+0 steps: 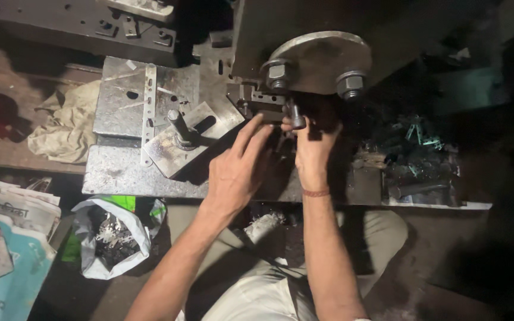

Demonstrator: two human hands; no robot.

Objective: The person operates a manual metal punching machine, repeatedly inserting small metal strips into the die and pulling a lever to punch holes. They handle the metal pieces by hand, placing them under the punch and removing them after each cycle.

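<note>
Hands (pixel 275 157) just below press die (pixel 269 101).

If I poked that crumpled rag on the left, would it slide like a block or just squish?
The crumpled rag would probably squish and fold, since it lies in soft, limp creases. It looks light for its size, so a push might bunch it up against the steel plate it touches. It seems unlikely to roll or break.

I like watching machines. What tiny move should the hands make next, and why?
Probably slide the left hand fingertips a little further under the press die, since they already reach toward it while the right hand steadies there. What they grip is too dark to tell.
</note>
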